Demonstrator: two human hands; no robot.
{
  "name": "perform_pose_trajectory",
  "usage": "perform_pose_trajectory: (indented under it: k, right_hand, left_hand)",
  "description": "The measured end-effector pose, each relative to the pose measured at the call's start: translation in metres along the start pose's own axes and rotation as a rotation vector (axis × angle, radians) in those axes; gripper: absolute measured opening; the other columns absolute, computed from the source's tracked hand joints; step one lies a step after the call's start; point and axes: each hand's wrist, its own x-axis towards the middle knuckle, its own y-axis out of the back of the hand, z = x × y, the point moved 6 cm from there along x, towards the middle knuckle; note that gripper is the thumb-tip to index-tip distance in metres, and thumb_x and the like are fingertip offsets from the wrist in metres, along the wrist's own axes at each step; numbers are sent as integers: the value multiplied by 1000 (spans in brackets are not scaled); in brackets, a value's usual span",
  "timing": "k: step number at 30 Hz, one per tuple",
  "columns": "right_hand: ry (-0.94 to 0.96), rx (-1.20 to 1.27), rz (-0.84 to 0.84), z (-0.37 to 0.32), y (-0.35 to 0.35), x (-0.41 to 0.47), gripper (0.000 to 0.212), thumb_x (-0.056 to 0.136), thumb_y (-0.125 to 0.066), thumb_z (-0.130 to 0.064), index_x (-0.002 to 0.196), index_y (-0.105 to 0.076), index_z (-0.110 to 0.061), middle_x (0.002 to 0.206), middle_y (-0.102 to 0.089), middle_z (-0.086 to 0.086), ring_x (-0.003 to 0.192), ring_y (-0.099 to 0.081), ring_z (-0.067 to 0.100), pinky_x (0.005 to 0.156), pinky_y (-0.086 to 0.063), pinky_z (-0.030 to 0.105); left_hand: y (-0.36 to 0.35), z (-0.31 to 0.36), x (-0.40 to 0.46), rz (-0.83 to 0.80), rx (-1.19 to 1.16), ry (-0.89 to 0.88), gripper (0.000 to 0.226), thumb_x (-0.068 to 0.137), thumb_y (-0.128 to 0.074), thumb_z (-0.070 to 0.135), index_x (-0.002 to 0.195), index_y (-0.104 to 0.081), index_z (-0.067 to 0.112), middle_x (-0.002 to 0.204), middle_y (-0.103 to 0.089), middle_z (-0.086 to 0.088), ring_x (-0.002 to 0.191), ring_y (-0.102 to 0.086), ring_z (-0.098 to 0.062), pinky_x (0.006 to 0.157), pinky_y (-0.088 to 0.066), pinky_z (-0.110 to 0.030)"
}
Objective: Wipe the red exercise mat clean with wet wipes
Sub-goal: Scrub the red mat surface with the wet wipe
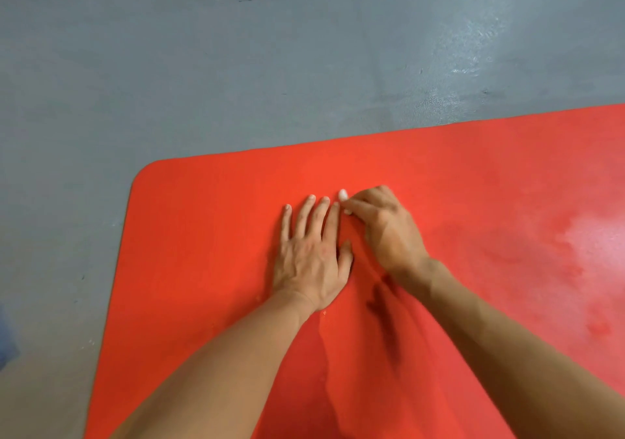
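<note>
A grey floor (169,66) fills the upper part of the view. On it lies the red exercise mat (209,235), one rounded corner toward the upper left, with a pale sheen on its right side. My left hand (309,256) rests flat on the mat, fingers straight and slightly apart. Just beside it, touching its index finger, my right hand (385,229) has its fingers curled, pinching a small white wet wipe (343,195) against the mat.

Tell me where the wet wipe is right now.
In the head view, the wet wipe is a small white wad under the curled fingers of the right hand, mid-frame on the red mat, just right of the flat left hand.
</note>
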Motion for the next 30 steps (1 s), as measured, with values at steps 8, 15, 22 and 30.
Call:
perform_pose_trajectory:
  k: [8, 15, 22, 30]
  right_hand:
    - [-282, -4, 195, 31, 7, 20, 21, 98, -56, -11, 100, -77, -9, 94, -69, 6, 95, -55, 31, 80, -42, 32]
    - [-294, -119, 230, 87, 36, 42, 35, 108, -47, -25, 98, -76, -8, 97, -69, 10, 95, -56, 36, 77, -43, 35]
    - [87, -20, -35, 6, -20, 42, 41, 106, -39, -30, 115, -73, -9, 99, -66, 5, 96, -55, 29, 75, -50, 39]
    - [-232, -56, 128, 34, -11, 79, 19, 92, -56, -10, 89, -74, -5, 97, -66, 10, 95, -52, 32, 74, -45, 40]
  left_hand:
    - [1, 1, -1, -10, 0, 1, 69, 99, -35, 48, 159, -40, 15, 165, -38, -3, 158, -22, -25, 127, -16, -56]
    - [1, 0, 0, -13, -2, 4, 68, 101, -34, 49, 161, -37, 16, 166, -36, -2, 159, -20, -24, 127, -15, -55]
    - [3, 2, 1, -28, 3, 9, 69, 100, -33, 49, 159, -40, 14, 163, -40, -4, 158, -21, -25, 127, -16, -56]
    - [2, 1, -1, -30, -4, 9, 68, 101, -35, 49, 159, -39, 15, 163, -40, -2, 158, -22, -25, 127, -16, -55]
